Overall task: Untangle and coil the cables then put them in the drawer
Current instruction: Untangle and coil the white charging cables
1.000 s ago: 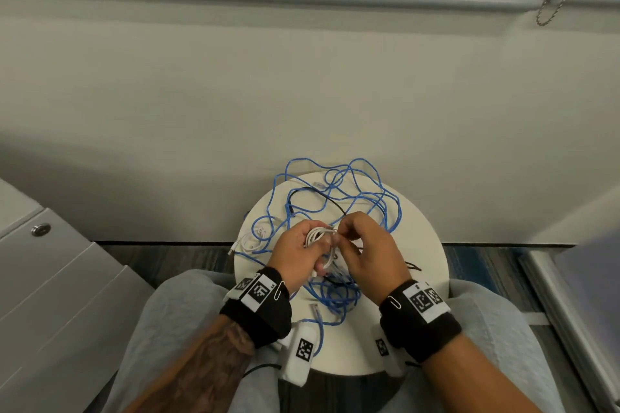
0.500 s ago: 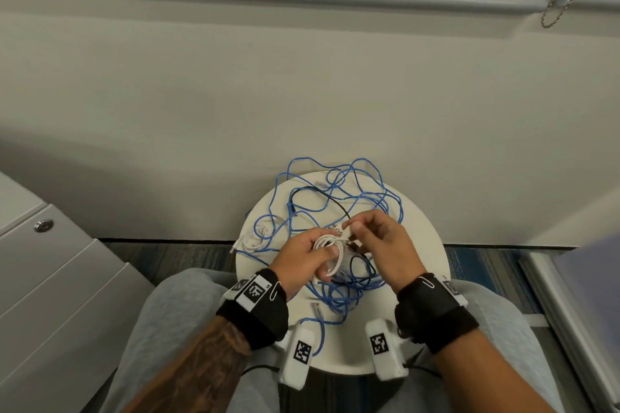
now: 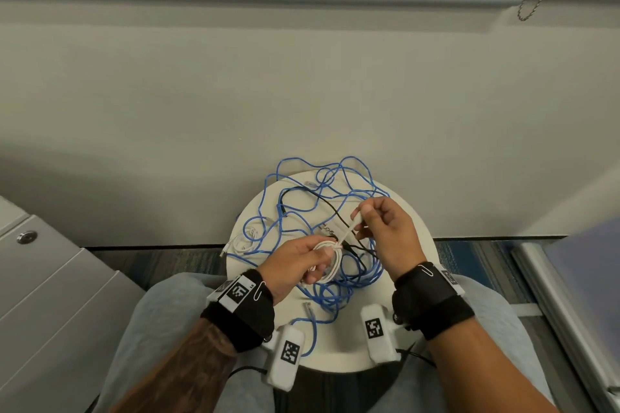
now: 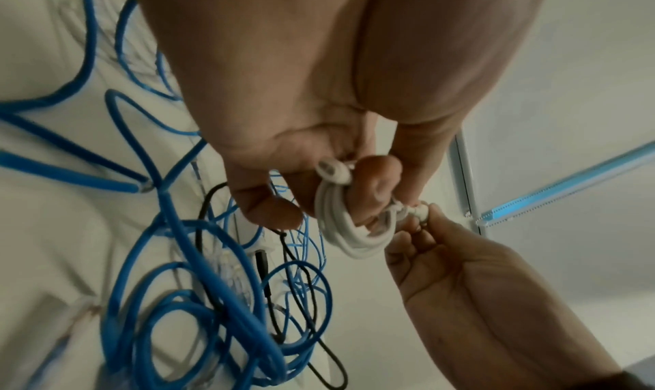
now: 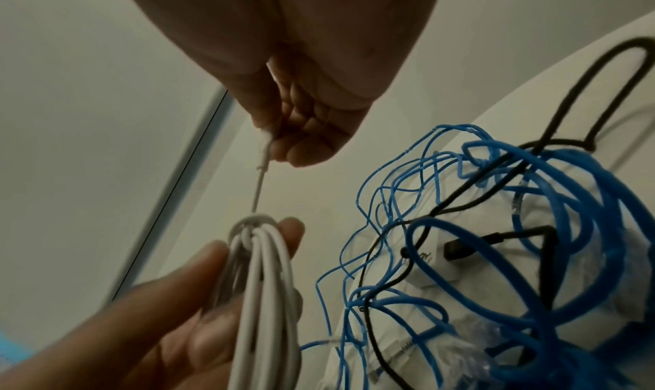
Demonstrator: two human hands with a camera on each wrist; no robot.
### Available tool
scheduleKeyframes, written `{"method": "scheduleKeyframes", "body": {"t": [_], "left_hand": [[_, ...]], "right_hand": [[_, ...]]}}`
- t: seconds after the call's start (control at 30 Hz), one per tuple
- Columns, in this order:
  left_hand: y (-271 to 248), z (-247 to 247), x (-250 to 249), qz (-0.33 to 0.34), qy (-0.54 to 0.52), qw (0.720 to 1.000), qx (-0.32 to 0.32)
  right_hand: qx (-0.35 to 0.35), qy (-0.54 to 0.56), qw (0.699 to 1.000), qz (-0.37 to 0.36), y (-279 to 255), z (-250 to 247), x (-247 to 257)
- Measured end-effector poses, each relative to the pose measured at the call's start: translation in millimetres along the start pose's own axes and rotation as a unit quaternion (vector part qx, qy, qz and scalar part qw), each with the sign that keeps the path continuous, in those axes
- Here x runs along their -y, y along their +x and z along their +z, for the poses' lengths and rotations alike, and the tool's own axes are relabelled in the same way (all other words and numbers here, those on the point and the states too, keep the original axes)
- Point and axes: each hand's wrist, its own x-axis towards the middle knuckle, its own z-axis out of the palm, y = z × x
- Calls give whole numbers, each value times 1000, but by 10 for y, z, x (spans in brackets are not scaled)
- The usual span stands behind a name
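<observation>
My left hand [image 3: 303, 260] grips a small coil of white cable [image 3: 330, 258] [image 4: 349, 228] [image 5: 262, 284] above the round white table [image 3: 412, 235]. My right hand [image 3: 372, 221] pinches that cable's free end with its plug [image 3: 355, 220] [image 5: 264, 147] and holds it taut up and to the right of the coil; the end is wrapped round the bundle. Under both hands lies a tangle of blue cable [image 3: 322, 198] [image 4: 170, 298] [image 5: 514, 228] with a black cable [image 3: 322, 201] [image 5: 553, 133] running through it. Another white cable [image 3: 243, 243] lies loose at the table's left edge.
A grey drawer cabinet [image 3: 50, 295] with a round lock [image 3: 27, 237] stands to my left, drawers closed. A plain wall runs close behind the table. My grey-clad knees [image 3: 161, 329] sit under the table's near edge. A grey-and-blue piece of furniture [image 3: 577, 278] is at the right.
My right hand has drawn the white cable's end up and to the right, away from the coil, pulling the wrap tight. My left hand kept its grip on the coil.
</observation>
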Motion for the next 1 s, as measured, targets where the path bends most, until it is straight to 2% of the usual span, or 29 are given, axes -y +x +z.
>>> {"method": "scheduleKeyframes", "body": {"t": [0.17,0.23,0.3,0.4,0.47,0.6,0.77,0.9,1.0], "left_hand": [[-56,-65,-3,69,6,997,-41],[-63,-76,-13,71,-9,995,-65],[-64,-86,-35,67,-33,994,-74],[-69,-87,-71,69,-65,994,-52],[-65,-81,-71,75,-65,994,-48],[-27,-88,-55,89,-42,991,-93],[-32,-58,-66,108,12,989,-96],[-9,-101,-51,151,131,977,-75],[13,-114,-19,163,178,968,-76]], "right_hand": [[-16,-16,1000,-20,-2,16,-32],[0,-93,994,-60,-37,30,-94],[29,-207,971,-118,-77,59,-171],[58,-257,954,-145,-92,109,-221],[78,-241,962,-99,-107,132,-196],[146,-104,983,43,-216,189,-85],[176,-43,977,110,-204,174,-59],[187,8,963,194,-196,181,-60],[189,8,959,210,-213,177,-61]]}}
